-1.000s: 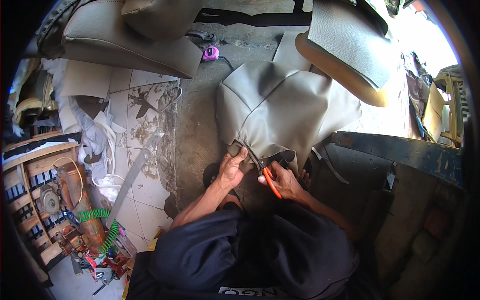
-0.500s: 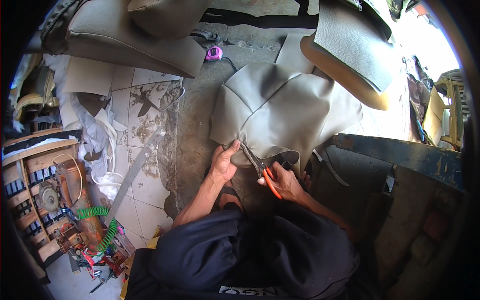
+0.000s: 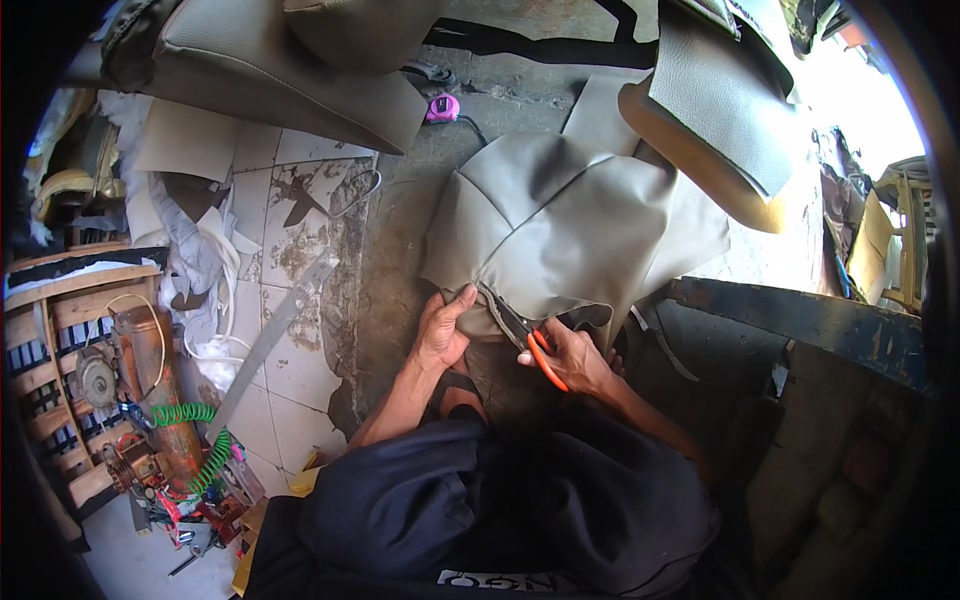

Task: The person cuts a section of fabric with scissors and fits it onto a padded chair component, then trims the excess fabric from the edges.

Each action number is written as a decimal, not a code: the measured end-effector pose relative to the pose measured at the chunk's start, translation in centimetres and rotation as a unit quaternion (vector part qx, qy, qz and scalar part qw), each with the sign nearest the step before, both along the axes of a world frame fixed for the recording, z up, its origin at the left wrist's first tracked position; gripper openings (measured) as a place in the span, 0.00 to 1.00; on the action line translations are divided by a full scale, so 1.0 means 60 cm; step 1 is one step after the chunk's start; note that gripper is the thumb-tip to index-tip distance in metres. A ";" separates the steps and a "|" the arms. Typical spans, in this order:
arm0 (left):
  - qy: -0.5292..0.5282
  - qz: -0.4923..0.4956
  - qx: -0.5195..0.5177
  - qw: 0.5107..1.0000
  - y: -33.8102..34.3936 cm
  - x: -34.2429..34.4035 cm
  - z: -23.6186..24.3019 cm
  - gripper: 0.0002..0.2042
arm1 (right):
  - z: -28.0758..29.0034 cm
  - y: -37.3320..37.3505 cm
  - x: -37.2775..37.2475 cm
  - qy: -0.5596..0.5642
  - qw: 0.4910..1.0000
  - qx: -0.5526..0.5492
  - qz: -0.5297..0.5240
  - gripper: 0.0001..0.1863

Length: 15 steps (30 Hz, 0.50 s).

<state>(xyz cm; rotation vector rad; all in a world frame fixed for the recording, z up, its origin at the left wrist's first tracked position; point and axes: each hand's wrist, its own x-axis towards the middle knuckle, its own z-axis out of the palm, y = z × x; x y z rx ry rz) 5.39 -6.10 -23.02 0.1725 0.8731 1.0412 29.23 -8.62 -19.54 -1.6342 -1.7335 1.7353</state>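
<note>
State of the grey cover: panels joined, lower edge loose

The grey cover lay in front of the person, above the concrete floor. Completed: its panels met along seams that branched across the upper face. Outstanding, as judged from its condition: the lower edge was loose and curled, with work at that edge apparently unfinished. The left hand pinched this edge between thumb and fingers. The right hand gripped the orange handles of the scissors, whose blades pointed toward the left hand and lay along the edge. Whether the blades were parted, and how much had been cut, could not be determined. A pink tape measure lay beyond the cover, apart from both hands.
</note>
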 end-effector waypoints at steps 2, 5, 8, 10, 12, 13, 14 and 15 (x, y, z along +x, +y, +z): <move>0.010 0.006 0.004 1.000 -0.001 0.000 0.006 0.15 | 0.001 0.004 -0.004 0.002 1.000 -0.008 0.008 0.31; 0.014 0.013 0.001 1.000 0.000 -0.001 0.008 0.16 | -0.003 0.006 -0.009 -0.001 1.000 -0.023 0.014 0.33; 0.000 0.015 0.003 1.000 -0.005 -0.011 -0.002 0.16 | -0.008 0.009 -0.021 0.004 0.998 -0.060 0.016 0.35; -0.010 0.016 0.011 1.000 -0.011 -0.012 -0.003 0.17 | -0.024 -0.001 -0.028 0.078 0.993 -0.088 -0.020 0.35; 0.000 0.074 0.008 0.997 -0.016 -0.001 0.001 0.18 | -0.043 -0.019 -0.033 0.139 0.981 -0.125 -0.047 0.34; 0.001 0.076 0.009 0.997 -0.018 -0.004 0.001 0.18 | -0.041 -0.022 -0.039 0.198 0.964 -0.162 -0.074 0.33; 0.007 0.114 0.010 0.993 -0.019 -0.006 0.001 0.19 | -0.038 -0.022 -0.037 0.200 0.964 -0.161 -0.073 0.33; 0.013 0.153 0.012 0.988 -0.019 -0.010 0.001 0.20 | -0.033 -0.023 -0.033 0.177 0.968 -0.167 -0.056 0.32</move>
